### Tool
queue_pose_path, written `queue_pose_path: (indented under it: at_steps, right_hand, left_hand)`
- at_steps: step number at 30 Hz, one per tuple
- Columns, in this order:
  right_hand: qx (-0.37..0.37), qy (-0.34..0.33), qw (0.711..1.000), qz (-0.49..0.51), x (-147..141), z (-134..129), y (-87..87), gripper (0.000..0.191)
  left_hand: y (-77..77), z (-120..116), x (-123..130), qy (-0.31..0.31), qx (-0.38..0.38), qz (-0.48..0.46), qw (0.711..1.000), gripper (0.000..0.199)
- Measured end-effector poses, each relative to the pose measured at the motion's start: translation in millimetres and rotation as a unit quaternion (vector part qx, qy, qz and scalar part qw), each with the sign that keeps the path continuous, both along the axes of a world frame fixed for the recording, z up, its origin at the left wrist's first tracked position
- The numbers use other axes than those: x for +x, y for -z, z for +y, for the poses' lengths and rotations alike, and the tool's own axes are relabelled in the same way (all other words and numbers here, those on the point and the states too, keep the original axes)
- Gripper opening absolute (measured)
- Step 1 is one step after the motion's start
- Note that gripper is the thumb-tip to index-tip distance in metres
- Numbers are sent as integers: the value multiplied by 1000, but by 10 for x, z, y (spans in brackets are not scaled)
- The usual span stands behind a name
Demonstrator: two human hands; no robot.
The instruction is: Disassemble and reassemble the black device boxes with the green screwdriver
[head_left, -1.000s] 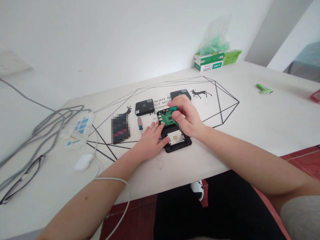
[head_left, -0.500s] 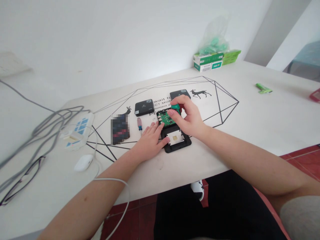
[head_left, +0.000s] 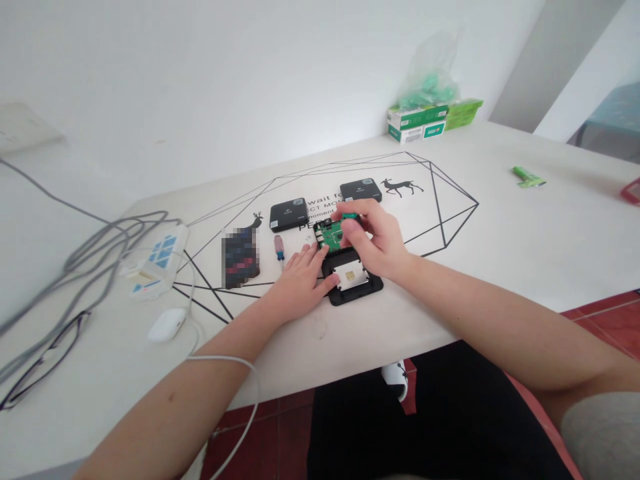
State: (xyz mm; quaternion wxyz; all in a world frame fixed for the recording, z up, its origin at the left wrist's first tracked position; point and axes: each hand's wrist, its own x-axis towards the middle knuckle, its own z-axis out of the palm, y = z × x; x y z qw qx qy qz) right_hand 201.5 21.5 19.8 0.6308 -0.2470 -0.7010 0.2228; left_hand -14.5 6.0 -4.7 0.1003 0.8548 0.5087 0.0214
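A black case lies opened on the white table, its green circuit board point(head_left: 331, 235) in the upper half. The lower half is a black cover point(head_left: 360, 289) with a silver plate point(head_left: 351, 274) inside. My left hand point(head_left: 301, 279) rests flat with fingers spread, touching the left edges of both halves. Over the board's right side, my right hand point(head_left: 377, 233) is closed around a small green object point(head_left: 351, 217), mostly hidden by the fingers. A screwdriver point(head_left: 279, 249) with a clear pink and blue handle lies left of the board.
Two closed black boxes point(head_left: 289, 215) point(head_left: 361, 190) lie behind the hands. A blurred-out item point(head_left: 241, 258), white earphone case point(head_left: 167, 325), cables point(head_left: 113, 247) and glasses point(head_left: 47, 360) are leftward. Green-white cartons point(head_left: 417, 117) stand at the back; a green packet point(head_left: 527, 177) lies right.
My right hand has moved slightly down with the green object, uncovering more of the black box behind it. My left hand has stayed in place.
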Motion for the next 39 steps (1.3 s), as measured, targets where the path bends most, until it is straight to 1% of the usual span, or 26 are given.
queue_pose_path:
  at_steps: [2, 5, 10, 17, 20, 23, 26, 28, 31, 33, 35, 37, 39]
  right_hand:
    - [-11, -6, 1000, 17, 18, 2, 4, 33]
    - [-13, 16, 999, 39, 35, 28, 17, 33]
    - [45, 78, 996, 18, 39, 72, -6, 23]
    - [104, 93, 990, 12, 21, 128, -42, 11]
    - [124, 94, 988, 1, 16, 146, -46, 11]
    - [120, 106, 987, -12, 17, 151, -43, 13]
    - [111, 118, 986, -40, 28, 138, -41, 22]
    - [111, 106, 987, -55, 41, 116, -46, 27]
    - [106, 48, 992, -41, 66, 76, -60, 32]
    - [72, 1, 997, -22, 75, 57, -64, 37]
    - [31, -27, 999, -15, 71, 49, -63, 36]
    - [20, -19, 999, -27, 56, 50, -66, 33]
    - [48, 7, 998, -46, 38, 57, -75, 29]
  left_hand:
    - [-8, -4, 6, -4, -1, 3, 1000, 83]
    - [-19, -9, 16, -8, -6, 6, 1000, 83]
    - [-20, -7, 18, -9, -5, 7, 1000, 83]
    - [-10, -3, 3, -4, 2, 5, 1000, 83]
    - [-19, -6, 9, -3, 0, 8, 1000, 84]
    - [-27, -7, 17, -5, -6, 11, 1000, 84]
    - [-29, -7, 19, -3, -7, 10, 1000, 85]
    - [-31, -9, 18, -1, -6, 6, 1000, 85]
    - [-34, -16, 17, -1, -6, 5, 1000, 84]
    - [-31, -18, 15, -3, -6, 7, 1000, 83]
    - [-21, -13, 10, -2, -4, 6, 1000, 83]
    - [-9, -6, 1, 0, 1, 2, 1000, 83]
    - [-1, 2, -7, 3, 1, -4, 1000, 83]
